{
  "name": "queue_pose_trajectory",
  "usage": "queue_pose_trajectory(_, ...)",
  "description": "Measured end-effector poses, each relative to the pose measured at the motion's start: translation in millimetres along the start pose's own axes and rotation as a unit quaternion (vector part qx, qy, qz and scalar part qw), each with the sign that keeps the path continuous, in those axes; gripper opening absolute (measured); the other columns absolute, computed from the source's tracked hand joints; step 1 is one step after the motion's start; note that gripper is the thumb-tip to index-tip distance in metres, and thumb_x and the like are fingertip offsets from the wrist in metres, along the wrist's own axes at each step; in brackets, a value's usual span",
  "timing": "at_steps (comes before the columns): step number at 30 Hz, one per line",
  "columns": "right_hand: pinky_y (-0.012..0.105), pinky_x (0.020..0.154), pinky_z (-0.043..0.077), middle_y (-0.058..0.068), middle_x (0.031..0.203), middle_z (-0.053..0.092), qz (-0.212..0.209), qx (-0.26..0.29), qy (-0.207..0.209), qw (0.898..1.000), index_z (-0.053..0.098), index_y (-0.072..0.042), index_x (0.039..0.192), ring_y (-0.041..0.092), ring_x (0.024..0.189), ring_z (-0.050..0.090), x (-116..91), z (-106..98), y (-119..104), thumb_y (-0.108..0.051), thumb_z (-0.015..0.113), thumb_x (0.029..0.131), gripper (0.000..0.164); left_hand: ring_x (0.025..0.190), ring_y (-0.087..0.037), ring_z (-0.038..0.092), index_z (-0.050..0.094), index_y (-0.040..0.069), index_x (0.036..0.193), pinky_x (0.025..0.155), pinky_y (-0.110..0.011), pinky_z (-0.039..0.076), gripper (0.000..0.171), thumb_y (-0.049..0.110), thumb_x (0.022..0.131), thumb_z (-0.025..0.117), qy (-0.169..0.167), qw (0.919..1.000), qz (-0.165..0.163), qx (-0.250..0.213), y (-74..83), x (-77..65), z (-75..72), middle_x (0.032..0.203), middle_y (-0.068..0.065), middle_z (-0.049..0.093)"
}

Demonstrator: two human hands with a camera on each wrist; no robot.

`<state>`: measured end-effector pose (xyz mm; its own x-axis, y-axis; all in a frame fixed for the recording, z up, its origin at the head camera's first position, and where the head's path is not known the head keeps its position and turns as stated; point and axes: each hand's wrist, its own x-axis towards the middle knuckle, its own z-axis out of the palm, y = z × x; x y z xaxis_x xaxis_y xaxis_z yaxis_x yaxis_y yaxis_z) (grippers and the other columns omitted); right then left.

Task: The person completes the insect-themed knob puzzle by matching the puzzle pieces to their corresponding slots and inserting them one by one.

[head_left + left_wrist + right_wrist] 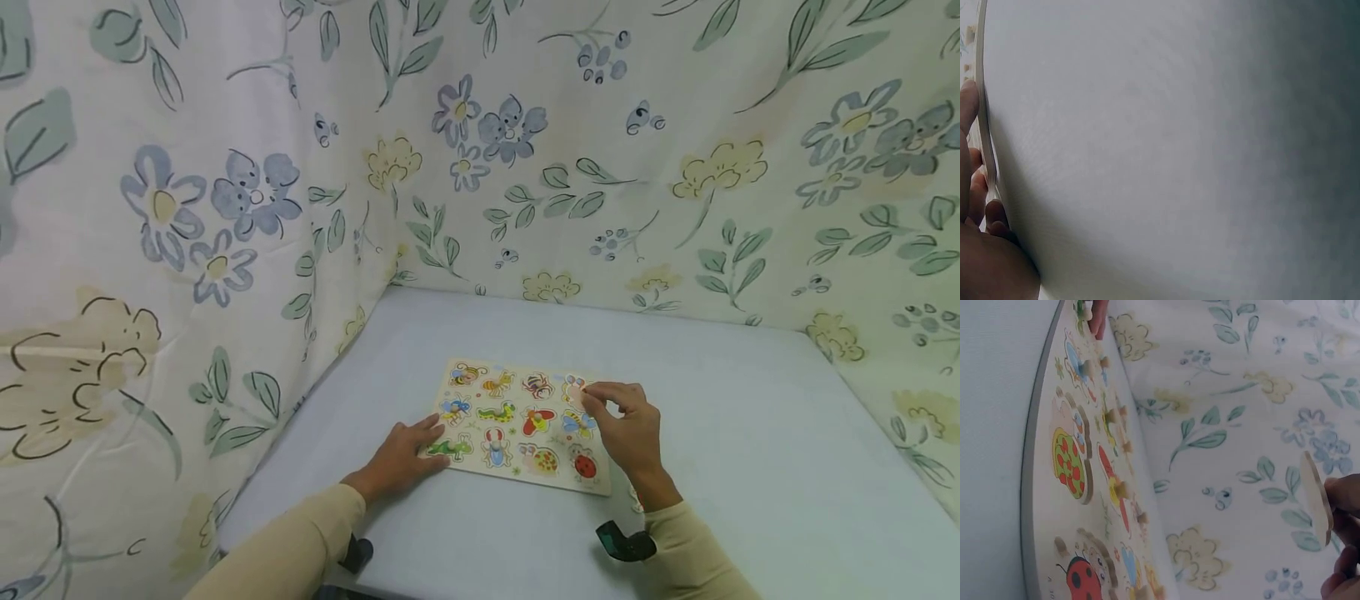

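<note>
A pale wooden puzzle board [480, 427] with rows of coloured insect pieces lies flat on the table. My left hand [408, 457] holds its near left corner, thumb along the front edge and fingers at the left side. In the left wrist view the thumb [969, 106] rests on the board's surface. My right hand [626, 425] is over the board's far right corner. Between its thumb and fingers it pinches a thin wooden puzzle piece [1315, 499], seen nearly edge-on in the right wrist view. The snail piece [1069, 456] and ladybird piece [584, 467] are nearer the front edge.
Another small piece [636, 498] lies on the white table [735, 433], partly hidden by the right wrist. Dark devices are at both wrists. Flower-patterned cloth [525, 225] hangs behind and at the sides. The table's front edge is near the left forearm.
</note>
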<state>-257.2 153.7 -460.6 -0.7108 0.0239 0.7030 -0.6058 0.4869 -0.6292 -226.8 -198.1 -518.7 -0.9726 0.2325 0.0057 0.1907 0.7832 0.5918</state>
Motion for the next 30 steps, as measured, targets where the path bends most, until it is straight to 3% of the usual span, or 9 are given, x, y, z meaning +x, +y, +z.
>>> queue_pose_trajectory(6, 0.028, 0.070, 0.034, 0.004, 0.094, 0.072, -0.013, 0.027, -0.010, 0.999, 0.076, -0.005, 0.091, 0.020, 0.086, 0.051, -7.0, 8.5, 2.7, 0.003, 0.078, 0.078, 0.016, 0.090, -0.015, 0.038, 0.053, 0.012, 0.139, 0.081, -0.036, 0.035, 0.067, 0.048, 0.085, 0.070, -0.002, 1.0000, -0.003, -0.001, -0.6, -0.5, 1.2, 0.151, 0.005, 0.037)
queue_pose_trajectory(13, 0.024, 0.070, 0.033, 0.015, 0.090, 0.071, -0.002, 0.044, -0.035, 0.998, 0.074, 0.004, 0.088, 0.028, 0.082, 0.050, -7.6, 6.1, -31.1, 0.012, 0.074, 0.076, 0.014, 0.090, -0.015, 0.040, 0.053, 0.012, 0.138, 0.081, -0.036, 0.035, 0.066, 0.046, 0.085, 0.071, 0.002, 1.0000, 0.000, 0.000, -0.6, 0.5, 0.3, 0.150, 0.004, 0.038)
queue_pose_trajectory(16, 0.024, 0.070, 0.034, 0.016, 0.090, 0.071, 0.000, 0.057, -0.054, 0.997, 0.074, 0.005, 0.088, 0.030, 0.081, 0.050, -8.7, 6.2, -32.9, 0.012, 0.074, 0.077, 0.013, 0.090, -0.015, 0.040, 0.053, 0.012, 0.138, 0.081, -0.036, 0.035, 0.066, 0.046, 0.085, 0.071, 0.001, 1.0000, 0.001, 0.002, -1.2, 1.5, -0.1, 0.150, 0.004, 0.038)
queue_pose_trajectory(23, 0.029, 0.068, 0.036, 0.011, 0.089, 0.072, -0.002, 0.094, -0.088, 0.992, 0.077, -0.001, 0.086, 0.029, 0.078, 0.047, -19.3, 20.7, -2.1, 0.007, 0.079, 0.074, 0.014, 0.092, -0.015, 0.040, 0.053, 0.012, 0.139, 0.082, -0.037, 0.036, 0.066, 0.047, 0.085, 0.070, 0.000, 0.9999, 0.004, 0.009, -1.4, 3.2, -1.1, 0.151, 0.003, 0.038)
queue_pose_trajectory(27, 0.038, 0.066, 0.038, 0.000, 0.088, 0.073, -0.001, 0.087, -0.115, 0.990, 0.078, -0.009, 0.085, 0.021, 0.077, 0.047, -26.9, 29.9, 12.4, -0.001, 0.084, 0.072, 0.016, 0.093, -0.015, 0.040, 0.052, 0.014, 0.140, 0.082, -0.036, 0.036, 0.067, 0.047, 0.085, 0.070, -0.004, 0.9999, -0.004, 0.012, -0.4, 3.2, -1.5, 0.151, 0.004, 0.036)
queue_pose_trajectory(30, 0.036, 0.064, 0.038, -0.008, 0.088, 0.072, 0.005, 0.070, -0.136, 0.988, 0.079, -0.015, 0.084, 0.015, 0.078, 0.046, -31.2, 34.9, 16.5, -0.008, 0.085, 0.073, 0.014, 0.092, -0.015, 0.040, 0.052, 0.013, 0.140, 0.080, -0.035, 0.036, 0.066, 0.046, 0.086, 0.070, -0.008, 0.9998, -0.006, 0.014, 0.9, 3.5, -2.4, 0.151, 0.004, 0.036)
